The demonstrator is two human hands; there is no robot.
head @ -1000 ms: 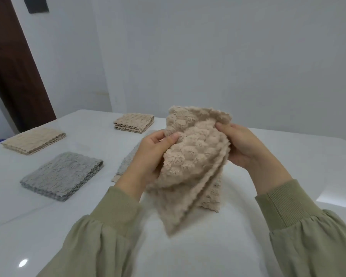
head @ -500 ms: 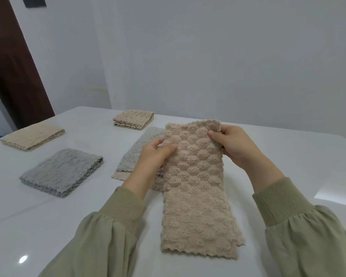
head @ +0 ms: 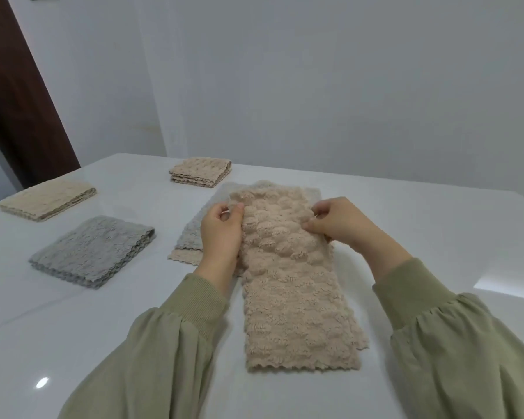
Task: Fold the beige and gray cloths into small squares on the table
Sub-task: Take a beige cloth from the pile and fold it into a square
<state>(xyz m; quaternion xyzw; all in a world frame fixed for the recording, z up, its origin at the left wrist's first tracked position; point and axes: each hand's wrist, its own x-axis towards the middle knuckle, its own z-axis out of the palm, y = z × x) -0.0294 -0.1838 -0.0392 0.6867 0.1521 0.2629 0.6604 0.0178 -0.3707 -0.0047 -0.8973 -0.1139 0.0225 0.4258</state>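
Both hands work the far end of a long beige cloth. The left hand has its fingers curled, thumb and forefinger nipping the strip's left edge. The right hand does likewise on the right edge, fingers bent and pinching the pile. Each wrist comes out of an olive green sleeve with a ribbed cuff.

The beige cloth is folded into a narrow strip and lies flat on the white counter, running from twelve o'clock to six o'clock in front of the person, its scalloped near edge at six. Its far end lies over a flat gray cloth, which shows at ten o'clock from the left hand. Under that gray cloth lies another beige cloth, only its scalloped edge peeping out at eight o'clock from the same hand.

Three cloths sit apart, already folded into squares. A folded gray square lies at nine o'clock from the strip, well clear of it. A folded beige square lies farther off at ten o'clock, near the counter's left edge. A second folded beige square lies at eleven o'clock, just beyond the flat gray cloth. A pale wall stands behind the counter, with a dark brown door at its left.
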